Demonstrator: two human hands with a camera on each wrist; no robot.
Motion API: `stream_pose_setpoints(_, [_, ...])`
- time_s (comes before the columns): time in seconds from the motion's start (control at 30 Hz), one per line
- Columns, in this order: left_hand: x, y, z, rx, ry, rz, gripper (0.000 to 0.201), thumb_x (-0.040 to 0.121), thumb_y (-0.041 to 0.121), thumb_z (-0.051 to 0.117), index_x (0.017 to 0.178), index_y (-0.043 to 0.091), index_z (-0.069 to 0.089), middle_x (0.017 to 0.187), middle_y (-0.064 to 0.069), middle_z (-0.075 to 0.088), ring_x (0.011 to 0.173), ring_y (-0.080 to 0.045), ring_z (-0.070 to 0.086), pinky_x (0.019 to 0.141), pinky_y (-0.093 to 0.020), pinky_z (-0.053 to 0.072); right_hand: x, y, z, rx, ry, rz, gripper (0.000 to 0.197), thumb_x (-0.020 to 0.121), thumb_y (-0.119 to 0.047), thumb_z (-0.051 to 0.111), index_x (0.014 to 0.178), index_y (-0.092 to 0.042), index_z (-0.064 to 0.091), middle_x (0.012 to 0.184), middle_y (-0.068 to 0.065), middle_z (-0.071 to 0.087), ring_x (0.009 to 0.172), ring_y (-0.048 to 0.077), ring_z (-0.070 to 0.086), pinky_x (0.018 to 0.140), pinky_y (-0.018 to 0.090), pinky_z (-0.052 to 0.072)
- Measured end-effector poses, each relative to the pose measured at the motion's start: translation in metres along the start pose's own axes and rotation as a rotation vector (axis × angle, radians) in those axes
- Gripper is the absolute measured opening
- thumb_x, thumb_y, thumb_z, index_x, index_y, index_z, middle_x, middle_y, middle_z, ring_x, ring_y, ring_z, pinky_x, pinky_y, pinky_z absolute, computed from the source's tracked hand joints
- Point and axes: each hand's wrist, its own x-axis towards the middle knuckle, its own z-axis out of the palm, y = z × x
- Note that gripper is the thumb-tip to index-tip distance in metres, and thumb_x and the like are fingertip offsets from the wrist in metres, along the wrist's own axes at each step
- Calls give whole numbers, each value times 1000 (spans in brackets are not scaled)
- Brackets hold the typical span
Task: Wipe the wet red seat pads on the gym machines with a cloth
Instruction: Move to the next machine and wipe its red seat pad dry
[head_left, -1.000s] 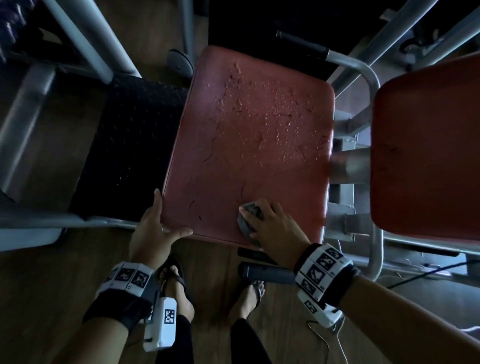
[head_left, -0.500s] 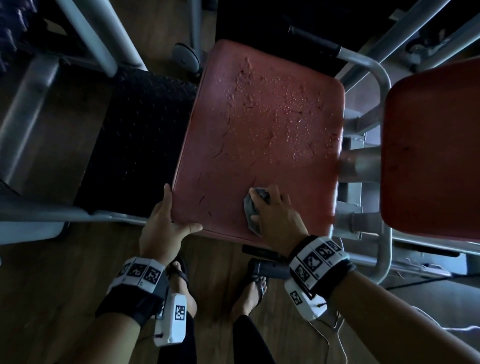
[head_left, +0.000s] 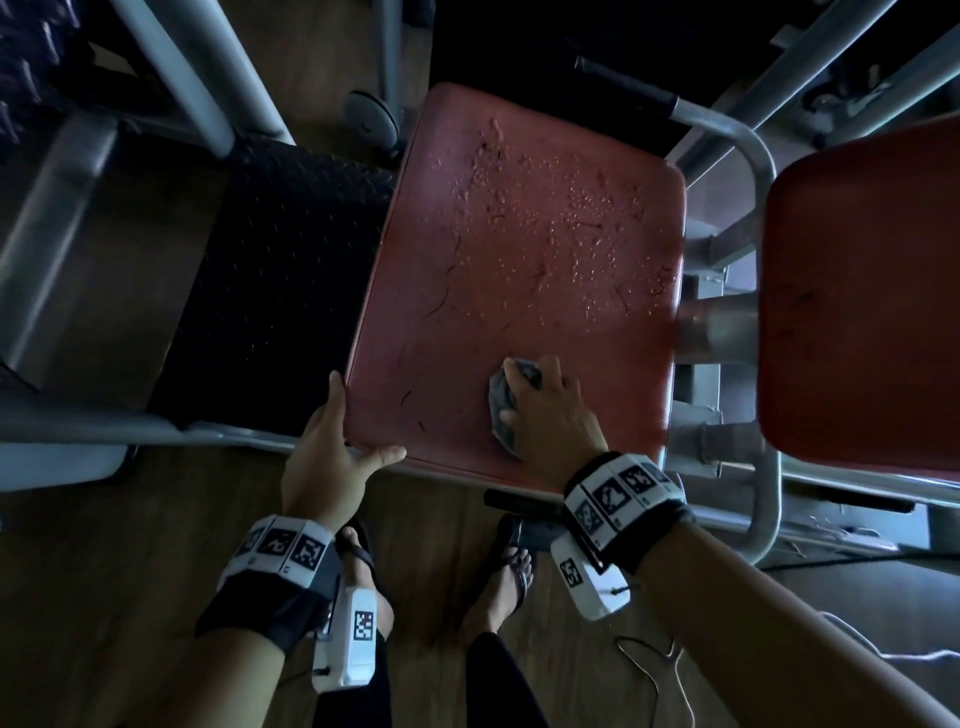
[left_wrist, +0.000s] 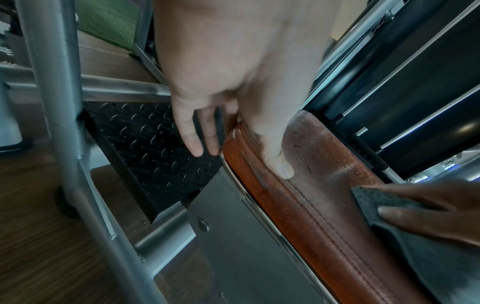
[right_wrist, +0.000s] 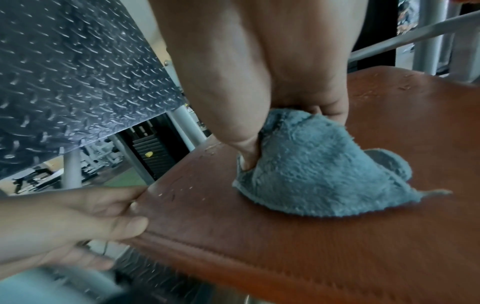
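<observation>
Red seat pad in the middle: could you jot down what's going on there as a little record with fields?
Pad: red seat pad, water droplets on its far half
Cloth: grey-blue cloth, bunched, lying on the pad's near part
Right hand: holds the cloth against the pad
Left hand: grips the pad's near-left corner, thumb on top
Neighbour: second red pad to the right

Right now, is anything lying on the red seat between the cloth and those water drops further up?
Nothing visible does. The right hand presses the grey cloth on the near part of the red seat pad; only bare vinyl with thin dark marks lies before the droplets.
</observation>
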Motion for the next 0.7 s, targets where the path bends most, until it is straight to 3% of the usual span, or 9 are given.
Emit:
stream_pose_setpoints(0.17, [0, 2, 0, -31, 4, -18, 113, 71, 43, 84, 158, 27, 13, 139, -1, 53, 124, -20, 53, 94, -33, 46, 16, -2, -10, 124, -42, 119, 67, 97, -44, 50, 154, -29, 16, 147, 13, 17, 125, 38, 39, 93, 45, 48])
stream_pose_setpoints(0.27, [1, 0, 0, -27, 1, -6, 115, 70, 46, 84, 157, 27, 12, 138, -1, 53, 121, -20, 55, 94, -39, 50, 13, 16, -9, 338, -59, 117, 70, 91, -55, 56, 151, -32, 29, 145, 10, 25, 124, 33, 46, 99, 41, 46])
stream_pose_setpoints(0.33, [2, -2, 0, -29, -4, -3, 116, 69, 47, 84, 157, 28, 11, 138, -1, 54, 122, -20, 56, 95, -42, 52, 11, 31, -8, 542, -39, 111, 66, 82, -57, 66, 138, -26, 49, 133, 5, 48, 114, 21, 54, 92, 31, 44])
stream_pose_setpoints(0.37, [2, -2, 0, -27, -5, -5, 117, 69, 47, 84, 157, 29, 10, 138, -1, 54, 123, -21, 56, 95, -43, 52, 9, 38, -7, 634, -2, 125, 57, 78, -58, 70, 124, -26, 59, 118, -2, 59, 103, 14, 59, 85, 28, 45])
stream_pose_setpoints(0.43, [2, -2, 0, -26, -4, -11, 117, 69, 45, 85, 158, 27, 11, 138, -3, 54, 124, -22, 55, 95, -39, 50, 6, 48, -12, 776, 104, 207, 45, 70, -61, 73, 99, -28, 62, 93, -9, 66, 87, 8, 62, 75, 28, 50])
stream_pose_setpoints(0.47, [2, -1, 0, -24, -5, -14, 116, 69, 44, 85, 158, 26, 12, 139, -4, 53, 125, -22, 54, 95, -38, 48, 3, 52, -17, 822, 142, 258, 44, 70, -59, 74, 96, -27, 58, 90, -9, 65, 83, 8, 63, 71, 26, 50])
stream_pose_setpoints(0.53, [1, 2, 1, -17, -3, -21, 115, 70, 42, 85, 158, 26, 12, 141, -5, 52, 127, -24, 52, 95, -38, 47, -3, 61, -29, 894, 216, 320, 43, 75, -49, 76, 98, -23, 51, 91, -5, 64, 81, 11, 63, 69, 28, 52])
stream_pose_setpoints(0.63, [1, 3, 0, -10, 3, -27, 114, 71, 42, 84, 158, 27, 12, 143, -5, 50, 129, -25, 51, 97, -42, 47, -14, 73, -49, 920, 387, 280, 31, 79, -24, 76, 93, -21, 48, 85, 1, 62, 76, 18, 62, 75, 46, 55])
stream_pose_setpoints(0.7, [0, 2, 0, -10, 2, -20, 115, 70, 44, 84, 158, 27, 12, 143, -5, 50, 129, -26, 51, 97, -43, 48, -22, 80, -58, 846, 474, 242, 34, 78, -5, 71, 96, -23, 48, 75, 3, 56, 67, 16, 55, 72, 47, 54])
